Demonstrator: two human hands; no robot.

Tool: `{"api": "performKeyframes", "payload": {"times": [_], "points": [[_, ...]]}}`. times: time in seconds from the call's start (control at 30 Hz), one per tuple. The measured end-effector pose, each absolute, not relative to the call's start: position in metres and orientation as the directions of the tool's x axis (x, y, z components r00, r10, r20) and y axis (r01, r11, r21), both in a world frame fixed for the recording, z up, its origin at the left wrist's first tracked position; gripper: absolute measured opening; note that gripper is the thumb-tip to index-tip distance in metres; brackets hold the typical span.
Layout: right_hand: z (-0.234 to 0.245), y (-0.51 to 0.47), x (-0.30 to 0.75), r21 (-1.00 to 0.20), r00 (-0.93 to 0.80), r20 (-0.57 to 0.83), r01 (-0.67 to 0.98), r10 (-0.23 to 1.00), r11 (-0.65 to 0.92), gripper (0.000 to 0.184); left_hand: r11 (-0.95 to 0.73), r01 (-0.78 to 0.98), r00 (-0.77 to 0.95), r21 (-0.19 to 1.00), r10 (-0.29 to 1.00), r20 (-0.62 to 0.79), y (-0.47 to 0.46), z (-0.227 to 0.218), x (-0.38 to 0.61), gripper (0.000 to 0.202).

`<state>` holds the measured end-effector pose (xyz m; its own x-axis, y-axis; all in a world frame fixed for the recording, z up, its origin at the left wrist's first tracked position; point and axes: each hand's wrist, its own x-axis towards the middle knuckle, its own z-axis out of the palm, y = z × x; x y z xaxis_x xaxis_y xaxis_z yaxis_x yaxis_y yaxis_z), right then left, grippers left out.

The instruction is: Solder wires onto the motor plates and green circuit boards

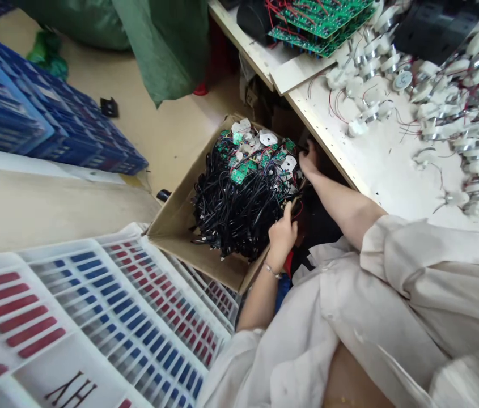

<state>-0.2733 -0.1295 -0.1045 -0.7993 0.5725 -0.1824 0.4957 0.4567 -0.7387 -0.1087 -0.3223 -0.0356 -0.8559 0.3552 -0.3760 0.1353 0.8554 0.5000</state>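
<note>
A cardboard box [179,218] on the floor holds a tangle of black cables [234,204] with small green circuit boards [239,173] and white discs among them. My left hand [282,231] is closed on the near right edge of the cable pile, fingers curled into the wires. My right hand [308,160] reaches down past the table edge to the far right side of the box and pinches at the cables there. Both arms wear rolled white sleeves.
White slotted plastic trays [107,317] lie at the lower left. Blue crates [30,113] stand at the upper left. A white worktable [392,153] at the right carries several white wired parts and a stack of green circuit boards [319,22]. A green bag [166,45] hangs behind the box.
</note>
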Motion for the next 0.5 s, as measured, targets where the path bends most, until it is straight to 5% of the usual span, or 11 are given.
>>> {"api": "performKeyframes", "payload": {"times": [0.07,0.13,0.37,0.5], "points": [[-0.097,-0.151,-0.272,-0.745,-0.857,-0.240,0.464,0.456,0.479,0.061,0.929,0.246,-0.821,0.276,0.352,-0.451,-0.311,-0.049,-0.118,0.065],[-0.089,-0.176,-0.270,-0.752,-0.900,-0.258,0.415,0.351,0.512,0.066,0.944,0.263,-0.829,0.198,0.327,-0.453,-0.304,-0.062,-0.131,0.061],[-0.069,-0.216,-0.271,-0.754,-0.917,-0.327,0.400,0.230,0.521,0.075,0.967,0.220,-0.855,0.126,0.253,-0.452,-0.303,-0.076,-0.154,0.044],[-0.066,-0.183,-0.262,-0.767,-0.881,-0.352,0.465,0.315,0.442,0.062,0.959,0.232,-0.845,0.160,0.281,-0.455,-0.315,-0.075,-0.148,0.038]]}}
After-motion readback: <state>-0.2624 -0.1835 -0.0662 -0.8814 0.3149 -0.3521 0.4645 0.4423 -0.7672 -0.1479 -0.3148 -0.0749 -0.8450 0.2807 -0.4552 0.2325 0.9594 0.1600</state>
